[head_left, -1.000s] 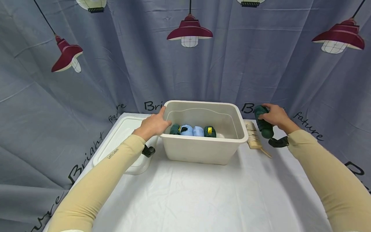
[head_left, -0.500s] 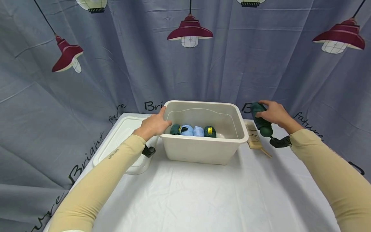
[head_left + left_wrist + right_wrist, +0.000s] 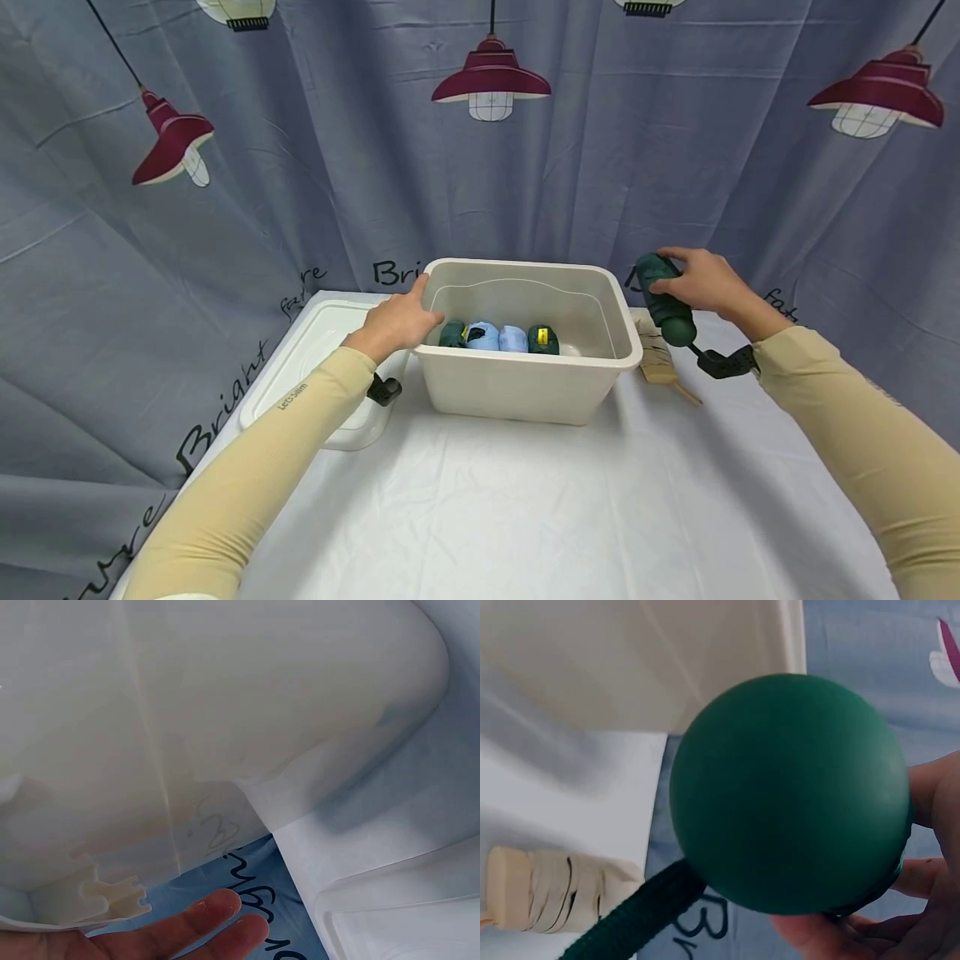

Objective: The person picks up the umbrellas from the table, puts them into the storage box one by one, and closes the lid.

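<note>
My right hand [image 3: 705, 282] grips a folded dark green umbrella [image 3: 665, 310], held in the air at the right of a white plastic storage box [image 3: 517, 387]. In the right wrist view its round handle end [image 3: 791, 795] and a green wrist strap [image 3: 641, 911] face the camera. On the box's left rim my left hand [image 3: 397, 323] holds, thumb over the edge, with fingers [image 3: 214, 904] outside below the rim. Inside the box stand several folded umbrellas in a row: a green one [image 3: 453, 335], two light blue ones [image 3: 483, 337] and another green one [image 3: 543, 340].
A folded cream umbrella [image 3: 656, 360] lies on the white table right of the box. The box lid [image 3: 356, 437] lies flat at the left, partly behind the left arm. A grey-blue printed curtain [image 3: 360, 167] hangs right behind the table.
My right hand has carried the green umbrella up and left, closer to the box. The left hand, the box and its contents stay put.
</note>
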`<state>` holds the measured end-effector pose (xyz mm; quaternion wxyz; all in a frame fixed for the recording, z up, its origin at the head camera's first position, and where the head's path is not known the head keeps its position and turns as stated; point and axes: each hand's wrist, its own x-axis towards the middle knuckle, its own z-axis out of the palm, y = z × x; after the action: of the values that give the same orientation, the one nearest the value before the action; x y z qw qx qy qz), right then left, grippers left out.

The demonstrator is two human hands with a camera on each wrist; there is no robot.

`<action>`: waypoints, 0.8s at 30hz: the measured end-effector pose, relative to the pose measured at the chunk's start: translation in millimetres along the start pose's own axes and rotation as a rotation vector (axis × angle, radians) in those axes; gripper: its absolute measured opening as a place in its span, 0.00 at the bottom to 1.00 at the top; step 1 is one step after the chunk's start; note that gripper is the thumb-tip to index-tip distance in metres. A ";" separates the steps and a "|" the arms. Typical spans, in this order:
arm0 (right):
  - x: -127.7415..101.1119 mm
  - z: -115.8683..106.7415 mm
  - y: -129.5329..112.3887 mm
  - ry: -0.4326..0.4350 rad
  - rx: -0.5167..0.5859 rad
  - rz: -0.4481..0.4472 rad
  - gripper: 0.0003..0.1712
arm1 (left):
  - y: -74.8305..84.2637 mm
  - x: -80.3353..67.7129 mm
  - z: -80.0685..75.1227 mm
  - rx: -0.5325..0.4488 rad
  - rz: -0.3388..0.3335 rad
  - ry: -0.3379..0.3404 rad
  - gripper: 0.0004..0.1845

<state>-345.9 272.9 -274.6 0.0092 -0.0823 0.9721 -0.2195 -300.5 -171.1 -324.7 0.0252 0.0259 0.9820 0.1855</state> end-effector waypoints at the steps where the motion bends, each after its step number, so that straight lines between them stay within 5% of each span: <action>1: -0.5 -1.0 -3.0 0.002 -0.006 -0.009 0.45 | 0.0 0.0 0.0 -0.001 -0.001 0.001 0.45; 24: -0.2 1.7 -77.7 -0.110 -0.138 -0.119 0.40 | 0.1 0.7 0.7 -0.005 -0.008 -0.008 0.46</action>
<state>-333.4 203.1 -242.8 0.0439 -0.1522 0.9763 -0.1475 -301.1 -170.7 -325.4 0.0300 0.0228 0.9815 0.1880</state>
